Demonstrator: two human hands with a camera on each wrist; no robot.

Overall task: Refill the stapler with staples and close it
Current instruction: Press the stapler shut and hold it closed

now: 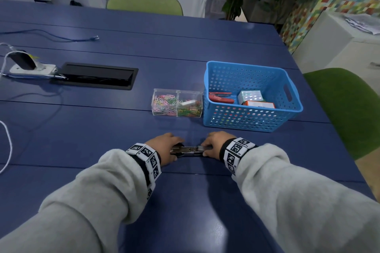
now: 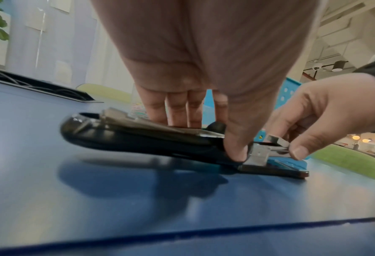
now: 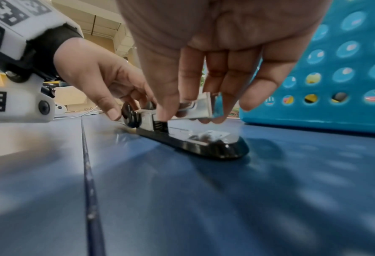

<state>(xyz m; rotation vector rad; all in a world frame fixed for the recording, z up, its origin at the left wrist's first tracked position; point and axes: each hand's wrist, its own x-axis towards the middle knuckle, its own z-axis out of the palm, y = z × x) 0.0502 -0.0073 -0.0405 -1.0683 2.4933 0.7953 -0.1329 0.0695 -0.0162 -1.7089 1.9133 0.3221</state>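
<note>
A black stapler [image 1: 186, 151] lies opened out flat on the blue table [image 1: 102, 139], close in front of me. My left hand [image 1: 171, 148] grips its black top cover [image 2: 138, 136], thumb on the near side and fingers on the far side. My right hand [image 1: 206, 148] pinches the raised metal staple channel [image 3: 196, 108] between thumb and fingers [image 3: 215, 97], above the black base [image 3: 213, 149]. In the left wrist view the right hand [image 2: 288, 142] holds the channel's end. I cannot tell whether staples lie in the channel.
Behind the hands stand a blue perforated basket [image 1: 207, 88] with a red stapler [image 1: 221, 97] and small boxes [image 1: 250, 95], and a clear box of coloured paper clips [image 1: 176, 102]. Far left are a black cable hatch [image 1: 96, 76], a power strip [image 1: 30, 68] and loose cables.
</note>
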